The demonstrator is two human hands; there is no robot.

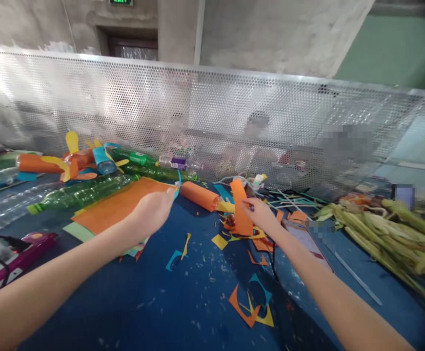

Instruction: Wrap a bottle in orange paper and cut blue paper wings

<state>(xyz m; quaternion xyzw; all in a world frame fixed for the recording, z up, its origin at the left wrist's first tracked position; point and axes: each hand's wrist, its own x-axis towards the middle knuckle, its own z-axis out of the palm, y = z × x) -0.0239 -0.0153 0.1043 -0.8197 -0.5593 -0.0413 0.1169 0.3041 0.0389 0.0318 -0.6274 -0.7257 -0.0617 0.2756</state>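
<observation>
My left hand (153,209) is closed, pinching a thin blue paper piece (178,181) whose narrow edge sticks up from the fingertips. Just past those fingertips lies a bottle wrapped in orange paper (199,196), its clear end pointing right. Over a heap of paper scraps, my right hand (261,214) grips the side of an upright orange paper strip (240,207), fingers closed. Below and left of my left hand is a stack of coloured paper sheets (106,207), orange on top.
Green plastic bottles (88,192) and paper-decorated bottles (76,163) lie left. A purple power strip (18,258) sits at the left edge. Paper offcuts (251,307) dot the blue table (168,312). Corn husks (376,234) and a tablet-like device (309,241) are right; a perforated metal panel (227,112) stands behind.
</observation>
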